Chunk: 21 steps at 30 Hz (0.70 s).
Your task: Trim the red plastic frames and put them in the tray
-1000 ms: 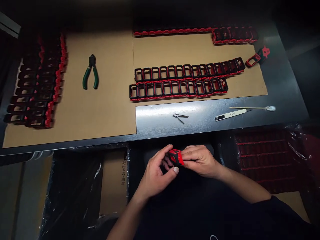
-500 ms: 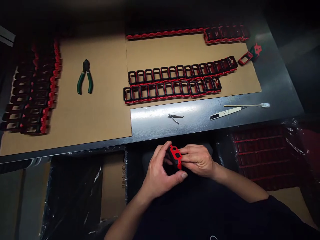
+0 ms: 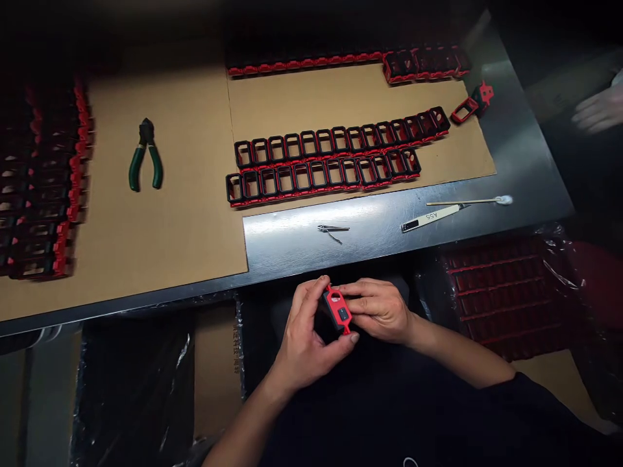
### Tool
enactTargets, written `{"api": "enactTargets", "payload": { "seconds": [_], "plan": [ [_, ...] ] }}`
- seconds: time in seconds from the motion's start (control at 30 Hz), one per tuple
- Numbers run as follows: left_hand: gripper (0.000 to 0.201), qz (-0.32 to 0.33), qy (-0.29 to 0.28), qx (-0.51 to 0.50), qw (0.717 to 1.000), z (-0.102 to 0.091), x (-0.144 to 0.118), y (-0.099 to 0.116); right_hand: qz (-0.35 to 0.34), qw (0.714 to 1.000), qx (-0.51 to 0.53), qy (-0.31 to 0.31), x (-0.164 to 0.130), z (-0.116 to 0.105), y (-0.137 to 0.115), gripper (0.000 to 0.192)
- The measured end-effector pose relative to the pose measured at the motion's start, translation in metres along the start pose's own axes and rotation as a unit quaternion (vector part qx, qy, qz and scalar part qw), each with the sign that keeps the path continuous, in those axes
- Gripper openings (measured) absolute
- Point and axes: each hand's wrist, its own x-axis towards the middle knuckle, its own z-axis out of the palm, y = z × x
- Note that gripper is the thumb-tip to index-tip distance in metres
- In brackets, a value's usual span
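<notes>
Just outside table edge, red-black part

Dim surroundings, dark upper edge, bright glare on metal tabletop

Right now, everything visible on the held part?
The held part looks plastic: red face with a rounded opening above a dark rectangle, narrow red ends, black body behind. It tilts, off the metal table, in front of its near edge. Left grip spans its ends; right grip holds its right side.
</notes>
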Motion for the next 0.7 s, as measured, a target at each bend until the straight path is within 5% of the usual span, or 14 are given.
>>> {"api": "enactTargets", "payload": {
  "seconds": [0.23,0.5,0.7],
  "plan": [
    [0.081,0.027,-0.002,-0.003,1.000,0.000,0.000,-0.004,-0.003,1.000,-0.004,0.020,0.004,0.004,0.000,0.015],
    [0.083,-0.017,-0.024,-0.071,0.997,-0.001,-0.002,-0.013,0.013,0.999,-0.009,0.031,0.005,0.004,-0.003,0.018],
    [0.078,-0.108,-0.053,-0.321,0.940,0.004,0.000,-0.019,0.036,0.999,0.010,0.033,0.009,0.000,-0.011,0.028]
  ]
}}
